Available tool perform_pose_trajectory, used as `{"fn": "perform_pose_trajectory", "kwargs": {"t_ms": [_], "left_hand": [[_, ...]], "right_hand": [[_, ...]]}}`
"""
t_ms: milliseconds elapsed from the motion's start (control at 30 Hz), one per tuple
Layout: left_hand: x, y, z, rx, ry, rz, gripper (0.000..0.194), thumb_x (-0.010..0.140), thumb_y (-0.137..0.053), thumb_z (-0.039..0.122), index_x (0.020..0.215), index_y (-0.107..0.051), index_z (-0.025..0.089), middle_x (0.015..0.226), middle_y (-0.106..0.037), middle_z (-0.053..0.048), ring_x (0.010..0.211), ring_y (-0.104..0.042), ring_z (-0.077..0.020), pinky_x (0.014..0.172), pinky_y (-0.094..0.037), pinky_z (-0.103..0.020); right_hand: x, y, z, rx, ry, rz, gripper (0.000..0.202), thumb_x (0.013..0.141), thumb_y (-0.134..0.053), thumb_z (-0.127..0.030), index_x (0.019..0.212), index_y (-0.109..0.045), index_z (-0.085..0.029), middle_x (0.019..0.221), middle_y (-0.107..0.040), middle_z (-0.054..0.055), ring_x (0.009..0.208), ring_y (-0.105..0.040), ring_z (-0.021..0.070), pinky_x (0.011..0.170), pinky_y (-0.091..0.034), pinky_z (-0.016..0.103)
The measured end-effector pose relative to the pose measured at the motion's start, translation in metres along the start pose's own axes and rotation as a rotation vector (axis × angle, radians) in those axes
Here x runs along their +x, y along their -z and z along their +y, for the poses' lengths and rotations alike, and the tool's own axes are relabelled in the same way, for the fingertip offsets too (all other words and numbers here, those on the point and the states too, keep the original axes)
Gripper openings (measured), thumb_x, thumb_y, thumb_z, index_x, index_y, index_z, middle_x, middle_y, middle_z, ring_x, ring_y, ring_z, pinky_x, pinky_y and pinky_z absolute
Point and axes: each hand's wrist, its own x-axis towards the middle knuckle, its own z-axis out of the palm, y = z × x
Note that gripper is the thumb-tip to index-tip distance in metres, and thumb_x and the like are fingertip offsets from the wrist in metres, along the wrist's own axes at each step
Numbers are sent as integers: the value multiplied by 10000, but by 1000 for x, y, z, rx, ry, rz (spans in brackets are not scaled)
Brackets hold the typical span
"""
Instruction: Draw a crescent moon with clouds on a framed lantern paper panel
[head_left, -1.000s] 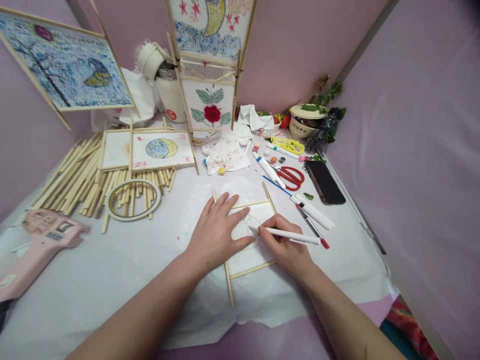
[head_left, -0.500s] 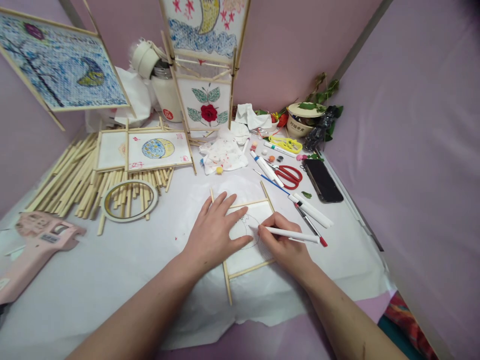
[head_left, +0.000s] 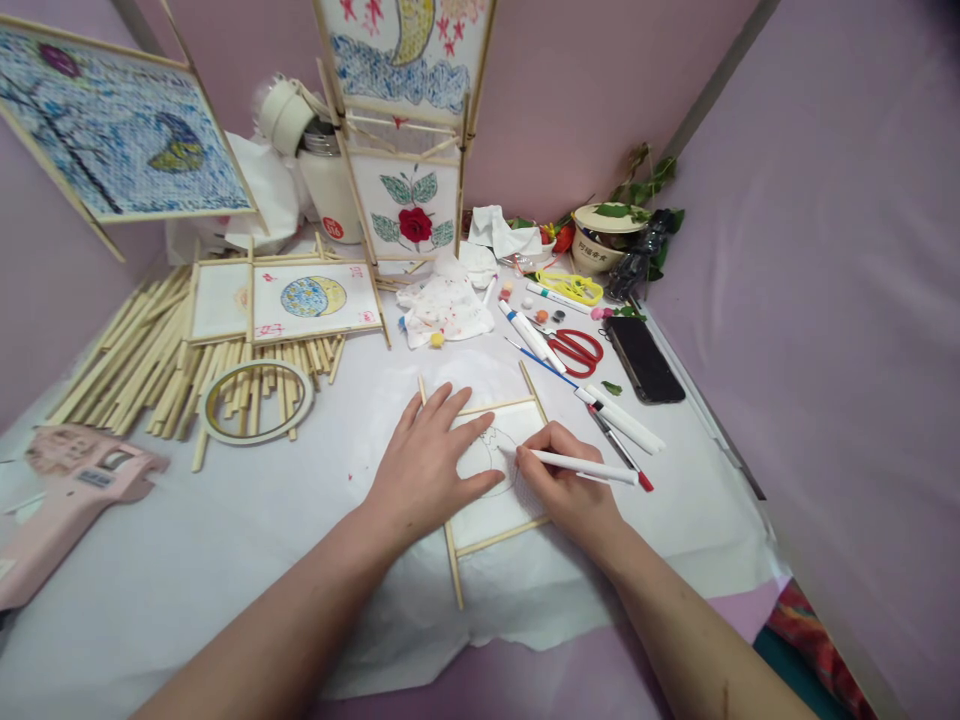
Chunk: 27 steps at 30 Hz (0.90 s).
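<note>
A white sheet in a wooden stick frame (head_left: 491,520) lies flat on the covered table before me. A thin round outline with small marks inside is drawn on it. My left hand (head_left: 427,460) rests over the sheet's left side, fingers spread, hiding part of it. In my right hand (head_left: 566,480) a white pen (head_left: 589,467) is pinched, its tip on or just above the drawn circle; contact cannot be made out. The side of that hand lies on the sheet's right part.
Red-handled scissors (head_left: 576,352), markers (head_left: 622,420) and a phone (head_left: 643,358) lie to the right. Wooden sticks (head_left: 142,370), a tape roll (head_left: 210,425) and a pink glue gun (head_left: 82,500) are left. Framed pictures (head_left: 409,185) stand behind, beside a bottle (head_left: 330,195).
The pen tip has barely shifted over the drawing. My left hand stays in place, and the whole view has moved very slightly.
</note>
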Motion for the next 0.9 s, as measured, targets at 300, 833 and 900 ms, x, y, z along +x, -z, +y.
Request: {"fn": "perform_pose_trajectory", "kwargs": {"t_ms": [300, 833, 900], "left_hand": [[1, -1, -1, 13, -1, -10, 602, 777, -684, 524, 1321, -555, 300, 1494, -399, -64, 1415, -271, -319, 1151, -229, -550], [1, 1, 0, 9, -4, -11, 591, 782, -681, 517, 1312, -566, 283, 1488, -406, -75, 1412, -275, -328, 1152, -229, -554], [1, 1, 0, 14, -4, -13, 597, 783, -680, 520, 1318, -560, 284, 1492, -401, -76, 1415, -268, -324, 1154, -224, -554]], "right_hand": [[0, 5, 0, 35, -49, 42, 150, 834, -581, -243, 693, -558, -195, 587, -532, -46, 509, -427, 95, 499, -334, 236], [3, 6, 3, 33, -65, -2, 160, 836, -573, -265, 692, -552, -200, 587, -553, -35, 497, -426, 101, 500, -338, 242], [3, 6, 2, 33, -63, -6, 161, 839, -569, -261, 691, -550, -199, 599, -558, -33, 508, -434, 102, 508, -344, 243]]}}
